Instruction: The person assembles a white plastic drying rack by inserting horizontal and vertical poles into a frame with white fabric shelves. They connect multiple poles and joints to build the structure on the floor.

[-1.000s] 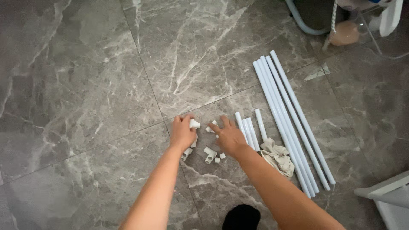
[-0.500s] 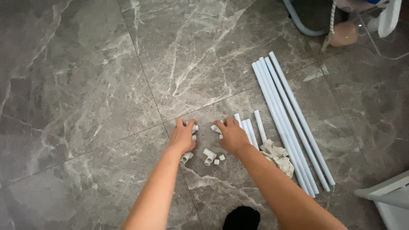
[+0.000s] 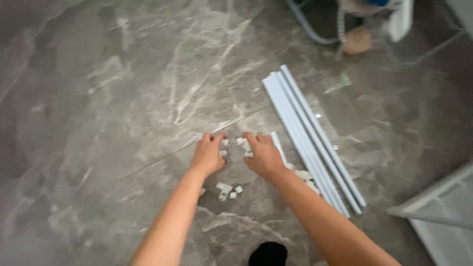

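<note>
Head camera view, looking down at a polished grey marble floor (image 3: 123,98) with white veining and thin tile seams. Two bare arms reach forward from the bottom edge, palms facing down.

Left hand (image 3: 208,155) has its fingers curled, the tips pressed on or just above the floor. A small white plastic piece (image 3: 225,143), blocky and short, lies touching its fingertips; another sits just below it beside the thumb. Whether any piece is actually pinched cannot be told.

Right hand (image 3: 263,156) mirrors it, fingers bent and close together, with similar small white pieces (image 3: 242,142) at its fingertips. Its grip also cannot be made out through the blur. The two sets of fingertips are near each other, with the little pieces between them.

Behind the fingers, toward the wrists, a loose scatter of more white bits (image 3: 226,189) lies on the floor between the forearms.

Just right of the right hand's fingers lies a bundle of long, straight, smooth white tubes (image 3: 310,143), laid side by side and running diagonally away. A shorter white tube (image 3: 278,145) rests touching the right hand's outer edge.
</note>
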